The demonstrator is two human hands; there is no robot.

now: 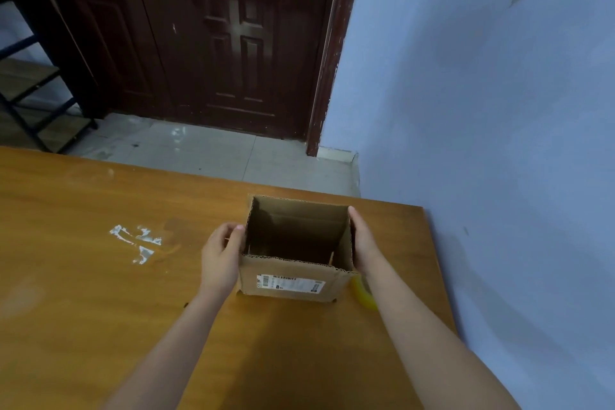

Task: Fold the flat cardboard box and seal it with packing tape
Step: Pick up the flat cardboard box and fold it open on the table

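**While both hands brace the opened box, the flaps wait to be folded**

Since the small brown corrugated cardboard box (293,263) already stands squared up as an open tube near the far right corner of the orange-brown wooden table (100,276), the flattening has been undone and the step in hand looks like steadying the shape before closing an end. The left hand (219,260) lies against the box's left wall, its fingers curled at the upper edge; whether the thumb hooks over the rim I cannot tell. The right hand (364,245) is pressed flat along the right wall, fingers straight and pointing away from the person. A white printed shipping label (290,284) faces the person on the near wall. The top is open, its walls ending in raw wavy edges, and the inside is dark; whether the bottom flaps are folded in cannot be made out.

Just right of the box, partly hidden under the right forearm, lies a yellowish roll of packing tape (363,293), touching nothing that I can be sure of.

The next move probably calls for folding the flaps at one end inward and holding them shut with one hand, while the other reaches for the tape. No tape appears on the box yet, so sealing remains undone.
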